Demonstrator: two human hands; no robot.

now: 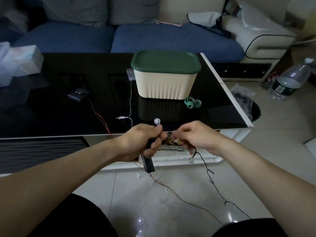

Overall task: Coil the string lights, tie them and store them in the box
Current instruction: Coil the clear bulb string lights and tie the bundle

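while the cream box (165, 82) sits on the black table (51, 100) with its green lid (165, 61) on, the string lights (207, 170) are held just before the near table edge: a black pack (149, 164) and a bulb (157, 120) are gripped by the left hand (142, 142), and the dark wire is pinched by the right hand (193, 135), close beside it, the rest trailing onto the floor.

Left hand (143, 142) hides most of black pack (149, 165).
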